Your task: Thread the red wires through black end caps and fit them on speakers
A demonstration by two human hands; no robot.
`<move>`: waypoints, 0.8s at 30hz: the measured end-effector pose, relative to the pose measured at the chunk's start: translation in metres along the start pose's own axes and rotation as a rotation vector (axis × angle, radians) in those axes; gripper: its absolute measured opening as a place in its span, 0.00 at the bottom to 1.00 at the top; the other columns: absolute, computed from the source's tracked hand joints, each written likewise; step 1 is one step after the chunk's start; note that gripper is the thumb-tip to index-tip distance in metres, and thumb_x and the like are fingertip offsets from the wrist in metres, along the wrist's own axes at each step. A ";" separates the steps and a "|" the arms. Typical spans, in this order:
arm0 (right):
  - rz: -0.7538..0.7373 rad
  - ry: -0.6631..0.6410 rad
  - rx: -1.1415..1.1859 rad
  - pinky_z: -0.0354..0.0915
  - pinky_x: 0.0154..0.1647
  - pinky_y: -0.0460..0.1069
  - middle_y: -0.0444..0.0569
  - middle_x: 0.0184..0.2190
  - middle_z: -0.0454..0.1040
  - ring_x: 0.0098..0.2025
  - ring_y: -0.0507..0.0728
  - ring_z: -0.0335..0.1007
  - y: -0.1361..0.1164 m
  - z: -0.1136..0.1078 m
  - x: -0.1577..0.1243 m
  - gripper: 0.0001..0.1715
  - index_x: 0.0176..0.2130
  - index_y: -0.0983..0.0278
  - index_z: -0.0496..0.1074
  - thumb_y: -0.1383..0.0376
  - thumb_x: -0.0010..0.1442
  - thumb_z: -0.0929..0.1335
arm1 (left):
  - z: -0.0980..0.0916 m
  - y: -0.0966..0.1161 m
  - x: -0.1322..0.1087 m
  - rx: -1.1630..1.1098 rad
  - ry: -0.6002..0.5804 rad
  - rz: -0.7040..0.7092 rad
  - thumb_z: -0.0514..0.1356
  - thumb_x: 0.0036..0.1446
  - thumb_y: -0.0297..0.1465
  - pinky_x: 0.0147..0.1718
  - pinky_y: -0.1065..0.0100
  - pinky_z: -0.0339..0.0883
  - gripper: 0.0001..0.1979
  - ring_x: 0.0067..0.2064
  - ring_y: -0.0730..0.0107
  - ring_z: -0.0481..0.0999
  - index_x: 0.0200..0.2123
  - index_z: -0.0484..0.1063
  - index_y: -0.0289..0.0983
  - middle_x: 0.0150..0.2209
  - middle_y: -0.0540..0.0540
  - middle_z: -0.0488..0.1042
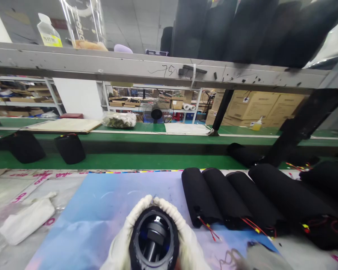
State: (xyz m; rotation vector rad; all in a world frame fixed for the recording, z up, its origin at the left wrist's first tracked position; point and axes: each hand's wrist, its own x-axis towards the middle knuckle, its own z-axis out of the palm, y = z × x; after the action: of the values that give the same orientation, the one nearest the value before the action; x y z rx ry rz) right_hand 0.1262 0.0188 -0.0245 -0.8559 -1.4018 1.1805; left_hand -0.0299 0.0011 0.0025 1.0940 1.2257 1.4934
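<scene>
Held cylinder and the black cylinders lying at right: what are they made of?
Held cylinder: probably hard plastic, possibly coated metal, glossy black; bright highlights at its open end.
Black cylinders: likely fabric or foam covering, matte; dull surface, softly rounded edges.

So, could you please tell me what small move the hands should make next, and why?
Perhaps tilt the black cylindrical tube slightly: the white-gloved left hand and white-gloved right hand clasp it from both sides, its round open end facing the viewer, but the dark interior makes it hard to see how deep the black round-headed part inside sits.
</scene>
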 end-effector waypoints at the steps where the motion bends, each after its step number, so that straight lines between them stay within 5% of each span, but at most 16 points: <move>1: -0.019 -0.032 0.004 0.60 0.67 0.58 0.50 0.61 0.72 0.65 0.67 0.65 0.000 -0.001 0.001 0.36 0.59 0.54 0.72 0.44 0.56 0.72 | -0.001 -0.001 0.000 0.001 -0.006 0.000 0.57 0.62 0.48 0.57 0.51 0.73 0.20 0.56 0.52 0.77 0.52 0.77 0.49 0.54 0.47 0.78; 7: -0.099 -0.062 0.022 0.59 0.67 0.56 0.49 0.64 0.68 0.65 0.63 0.64 -0.006 0.004 0.003 0.31 0.59 0.51 0.71 0.44 0.61 0.69 | -0.005 -0.013 0.003 0.076 -0.022 0.098 0.67 0.51 0.51 0.66 0.53 0.59 0.23 0.62 0.49 0.71 0.47 0.79 0.48 0.55 0.48 0.78; 11: -0.012 0.003 -0.033 0.60 0.67 0.55 0.49 0.63 0.70 0.66 0.63 0.64 -0.013 0.008 0.004 0.33 0.61 0.53 0.70 0.42 0.64 0.65 | -0.005 -0.019 0.005 0.037 -0.053 0.110 0.57 0.59 0.54 0.65 0.54 0.61 0.31 0.62 0.53 0.72 0.60 0.69 0.48 0.59 0.47 0.75; 17: -0.046 0.151 -0.141 0.61 0.66 0.50 0.47 0.57 0.75 0.60 0.59 0.70 -0.021 0.014 0.007 0.22 0.52 0.54 0.77 0.50 0.69 0.62 | -0.008 -0.022 0.006 0.208 0.027 0.173 0.54 0.62 0.53 0.67 0.57 0.54 0.27 0.68 0.56 0.62 0.59 0.70 0.48 0.64 0.50 0.69; 20: -0.050 0.040 -0.131 0.65 0.61 0.48 0.46 0.54 0.75 0.57 0.58 0.72 -0.026 0.011 0.017 0.21 0.54 0.52 0.76 0.49 0.68 0.64 | -0.006 -0.021 0.004 0.169 0.045 0.205 0.52 0.62 0.54 0.63 0.59 0.63 0.31 0.68 0.56 0.62 0.64 0.63 0.49 0.67 0.50 0.65; 24: -0.172 -0.087 -0.143 0.69 0.54 0.47 0.48 0.46 0.75 0.49 0.57 0.75 -0.030 0.007 0.032 0.23 0.48 0.53 0.79 0.46 0.67 0.63 | -0.005 -0.013 0.008 0.296 0.026 0.251 0.53 0.63 0.51 0.65 0.58 0.60 0.23 0.64 0.56 0.69 0.53 0.76 0.49 0.63 0.49 0.70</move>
State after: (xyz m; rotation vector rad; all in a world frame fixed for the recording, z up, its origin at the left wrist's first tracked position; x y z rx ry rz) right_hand 0.1170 0.0400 0.0130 -0.7724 -1.6126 1.0056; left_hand -0.0348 0.0097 -0.0096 1.4739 1.3989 1.5465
